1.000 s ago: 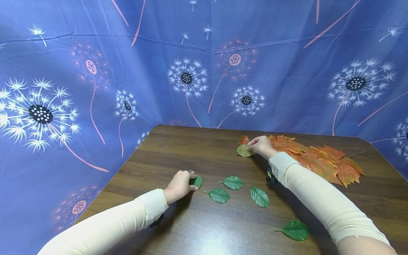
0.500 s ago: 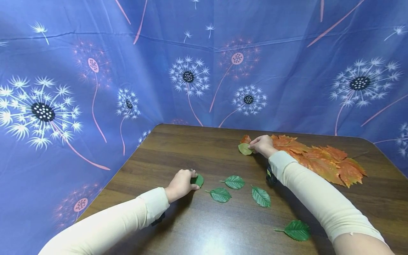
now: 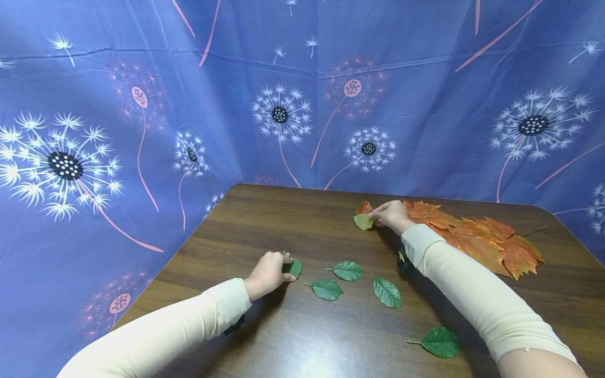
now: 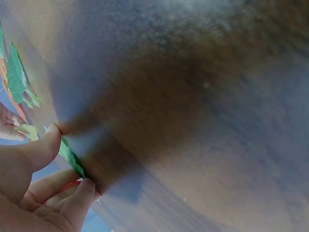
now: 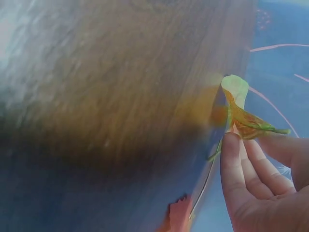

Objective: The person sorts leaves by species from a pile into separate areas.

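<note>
My left hand (image 3: pixel 267 274) is low over the left-centre of the table, thumb and fingers on opposite edges of a green leaf (image 3: pixel 295 268). In the left wrist view that leaf (image 4: pixel 72 158) spans the space between thumb and fingertips. Farther back, my right hand (image 3: pixel 391 216) pinches a yellow-green leaf (image 3: pixel 363 222). A small orange leaf (image 3: pixel 364 208) lies just behind it. The right wrist view has an orange leaf with a green stem (image 5: pixel 248 122) overlapping the pale green leaf (image 5: pixel 236 87) at the fingertips; how they touch is unclear.
Between the arms lie several green leaves, including one (image 3: pixel 347 270) toward the back and one (image 3: pixel 439 342) near the front. Overlapping orange maple leaves (image 3: pixel 477 239) cover the back right of the wooden table (image 3: pixel 274 215). A blue dandelion-print cloth (image 3: pixel 227 105) hangs behind.
Both hands keep nearly the same places and grips. The yellow-green leaf tilts slightly in the right hand. The whole head view has shifted slightly.
</note>
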Motion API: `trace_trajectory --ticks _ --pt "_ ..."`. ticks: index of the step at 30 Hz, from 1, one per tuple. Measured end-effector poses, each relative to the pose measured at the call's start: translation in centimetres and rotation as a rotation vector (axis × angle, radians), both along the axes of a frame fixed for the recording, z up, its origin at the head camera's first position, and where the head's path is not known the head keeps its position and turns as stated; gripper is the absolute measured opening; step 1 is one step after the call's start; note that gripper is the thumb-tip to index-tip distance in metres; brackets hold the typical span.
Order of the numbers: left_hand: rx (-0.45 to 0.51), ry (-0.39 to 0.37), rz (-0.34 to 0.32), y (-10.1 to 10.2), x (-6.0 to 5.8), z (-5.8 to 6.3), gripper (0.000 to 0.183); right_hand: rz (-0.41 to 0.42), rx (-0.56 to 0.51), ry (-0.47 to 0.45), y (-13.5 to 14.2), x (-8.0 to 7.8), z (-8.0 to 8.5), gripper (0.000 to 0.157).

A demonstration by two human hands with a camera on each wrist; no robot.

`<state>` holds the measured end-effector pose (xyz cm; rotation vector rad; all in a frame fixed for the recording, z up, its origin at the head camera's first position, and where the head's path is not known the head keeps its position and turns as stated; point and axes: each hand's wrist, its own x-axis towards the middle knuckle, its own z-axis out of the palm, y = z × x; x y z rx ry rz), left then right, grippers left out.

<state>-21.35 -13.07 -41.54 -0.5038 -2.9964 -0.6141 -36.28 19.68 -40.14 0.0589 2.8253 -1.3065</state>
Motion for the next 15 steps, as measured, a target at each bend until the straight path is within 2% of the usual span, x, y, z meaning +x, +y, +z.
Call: trace_trajectory --ticks 5,15 --pt "0.005 -0.007 0.007 0.0 0.0 0.0 0.037 0.028 -0.003 0.004 0.6 0.2 0.2 0.027" --pt "0.003 0.009 0.000 0.1 0.0 0.0 0.040 0.019 0.010 0.012 1.3 0.7 0.9 0.027"
